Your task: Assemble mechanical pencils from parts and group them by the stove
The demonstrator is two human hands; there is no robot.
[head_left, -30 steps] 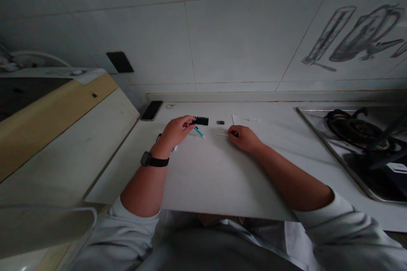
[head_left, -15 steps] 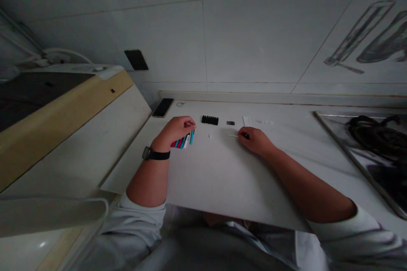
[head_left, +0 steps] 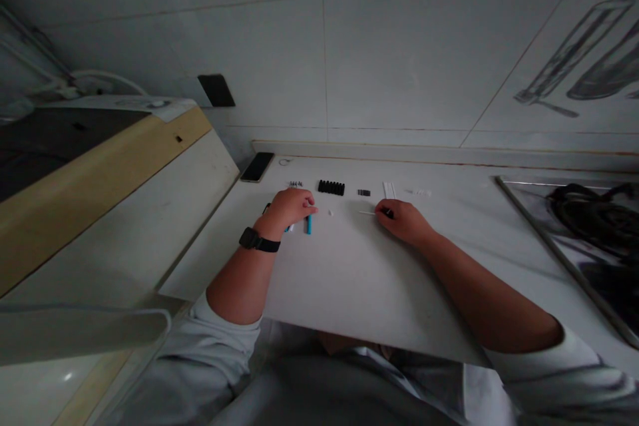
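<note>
My left hand [head_left: 293, 205] is closed, its fingertips pinching the upper end of a blue tube [head_left: 309, 225] just above the white worktop. Under that hand lie more coloured tubes, mostly hidden by it; a little blue and white shows below the palm. My right hand [head_left: 399, 215] rests on the worktop, fingers closed around a thin white stick [head_left: 367, 213] that points left. Something small and black shows in its grip, too small to name. Between the hands lies a tiny white piece [head_left: 331, 213].
Along the back of the worktop [head_left: 349, 273] are small metal parts [head_left: 295, 184], a row of black pieces [head_left: 331, 188], small dark pieces [head_left: 364, 193], white sticks [head_left: 389, 190] and clear bits [head_left: 418, 193]. A phone [head_left: 257, 166] lies at left, a gas hob [head_left: 589, 233] at right.
My left hand has moved right, drawing the blue tube away from the other tubes and uncovering the metal parts behind. My right hand has stayed almost still.
</note>
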